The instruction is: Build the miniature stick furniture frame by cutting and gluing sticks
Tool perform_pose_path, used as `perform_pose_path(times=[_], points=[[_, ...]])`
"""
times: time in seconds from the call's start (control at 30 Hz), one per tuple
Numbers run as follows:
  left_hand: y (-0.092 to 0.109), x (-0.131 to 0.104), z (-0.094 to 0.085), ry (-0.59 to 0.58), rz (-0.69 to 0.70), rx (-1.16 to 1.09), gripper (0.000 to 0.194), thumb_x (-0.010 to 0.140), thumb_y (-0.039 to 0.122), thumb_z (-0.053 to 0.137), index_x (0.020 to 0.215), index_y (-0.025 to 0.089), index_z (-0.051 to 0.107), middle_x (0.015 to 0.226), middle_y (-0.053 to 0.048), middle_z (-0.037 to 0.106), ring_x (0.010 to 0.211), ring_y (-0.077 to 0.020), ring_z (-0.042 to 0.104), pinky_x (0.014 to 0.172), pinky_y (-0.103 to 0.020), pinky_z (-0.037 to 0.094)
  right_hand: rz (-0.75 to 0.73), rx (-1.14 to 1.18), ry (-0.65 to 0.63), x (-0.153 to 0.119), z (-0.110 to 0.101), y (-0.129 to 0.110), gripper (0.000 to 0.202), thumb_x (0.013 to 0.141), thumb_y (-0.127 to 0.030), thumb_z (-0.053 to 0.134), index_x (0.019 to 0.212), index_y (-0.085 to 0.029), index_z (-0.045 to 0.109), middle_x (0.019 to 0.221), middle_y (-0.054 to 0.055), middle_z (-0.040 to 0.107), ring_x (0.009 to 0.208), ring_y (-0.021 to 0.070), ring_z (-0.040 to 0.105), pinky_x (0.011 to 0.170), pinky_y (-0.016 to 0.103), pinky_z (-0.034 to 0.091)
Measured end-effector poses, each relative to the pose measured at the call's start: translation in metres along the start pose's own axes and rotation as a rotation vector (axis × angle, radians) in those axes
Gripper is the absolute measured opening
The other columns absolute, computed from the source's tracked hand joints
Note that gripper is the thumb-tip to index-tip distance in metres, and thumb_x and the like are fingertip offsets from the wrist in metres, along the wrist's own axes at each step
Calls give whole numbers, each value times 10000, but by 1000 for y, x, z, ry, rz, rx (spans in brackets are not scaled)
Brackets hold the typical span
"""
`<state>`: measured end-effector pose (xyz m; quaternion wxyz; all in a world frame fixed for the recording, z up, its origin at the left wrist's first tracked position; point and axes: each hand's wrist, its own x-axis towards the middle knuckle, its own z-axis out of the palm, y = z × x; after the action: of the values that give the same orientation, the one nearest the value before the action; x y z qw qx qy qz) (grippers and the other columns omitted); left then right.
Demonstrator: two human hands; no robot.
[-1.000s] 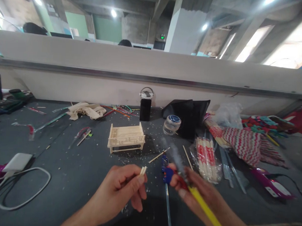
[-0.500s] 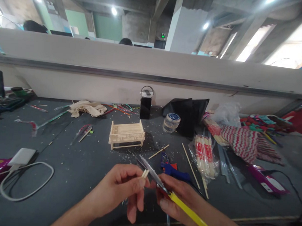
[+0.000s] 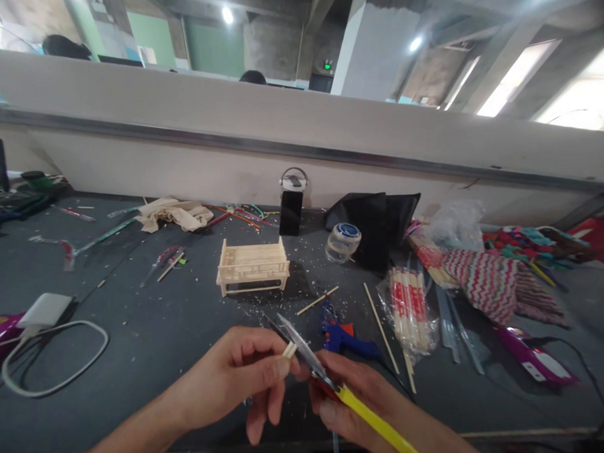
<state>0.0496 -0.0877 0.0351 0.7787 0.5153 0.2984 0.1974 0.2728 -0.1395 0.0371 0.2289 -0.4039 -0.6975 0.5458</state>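
Sticks (image 3: 289,350) pinched in grip of left hand (image 3: 245,374); right hand (image 3: 357,392) grip wraps scissors (image 3: 320,372), blades parted.

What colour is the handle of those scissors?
Yellow on the visible scissors handle, clearest in the head view.

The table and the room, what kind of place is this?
Probably a shared craft workroom: there are scissors, a blue glue gun, and a little wooden stick model.

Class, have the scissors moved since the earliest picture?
Yes, the scissors moved left: their tips were right of the wooden model and now sit in front of its right part.
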Motion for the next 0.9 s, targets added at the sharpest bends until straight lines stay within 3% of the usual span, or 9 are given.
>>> perform_pose_path(times=[0.43,0.9], points=[[-1,2,-1,7,-12,42,399,797,534,645,860,141,650,534,-3,619,336,-55,490,342,-134,355,26,28,-8,1,1,4,136,911,-323,489,968,-200,499,812,-21,449,700,112,417,637,219,385],[-11,1,0,57,4,136,426,803,560,617,891,145,655,432,70,459,304,-31,358,310,-124,230,31,35,27,5,6,8,226,917,-390,495,1024,-196,538,822,-12,468,693,119,398,622,220,371]])
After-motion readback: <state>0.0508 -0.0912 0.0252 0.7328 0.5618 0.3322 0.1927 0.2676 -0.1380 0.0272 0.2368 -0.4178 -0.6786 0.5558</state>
